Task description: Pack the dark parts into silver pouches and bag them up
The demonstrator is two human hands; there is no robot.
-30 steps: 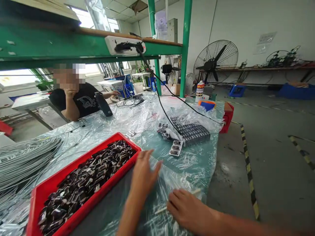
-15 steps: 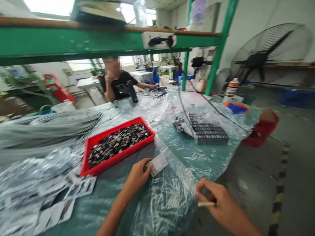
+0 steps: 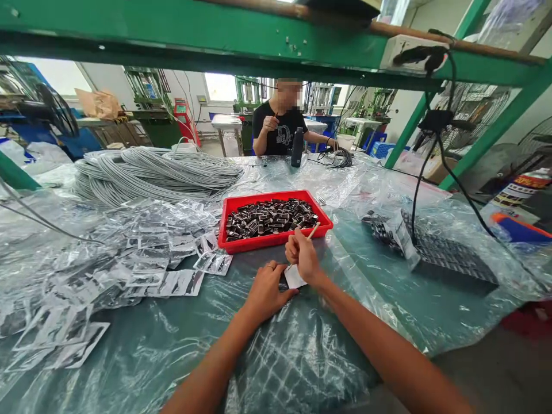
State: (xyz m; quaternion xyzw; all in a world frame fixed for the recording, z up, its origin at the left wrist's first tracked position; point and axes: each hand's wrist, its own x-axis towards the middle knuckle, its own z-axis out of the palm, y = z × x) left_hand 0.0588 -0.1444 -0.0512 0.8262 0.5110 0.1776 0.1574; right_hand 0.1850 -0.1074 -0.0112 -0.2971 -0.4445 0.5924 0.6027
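Note:
My left hand rests on the plastic-covered table, its fingers and thumb closed about the left edge of a small white card. Part of that card is hidden under both hands. Above its right side my right hand is closed in a fist around a thin pale stick that looks like a cotton swab, tip pointing up. Just beyond the hands stands a red tray heaped with small black and silver connector-like parts.
Clear flat packets spread over the left, with a big coil of grey cable behind. A bagged dark block and hanging black cords are at right. A green beam crosses overhead. A co-worker sits opposite beside a dark bottle.
My right hand has moved in from the table's right edge to the card, still holding the pale stick. My left hand stays at the card. The view has turned left.

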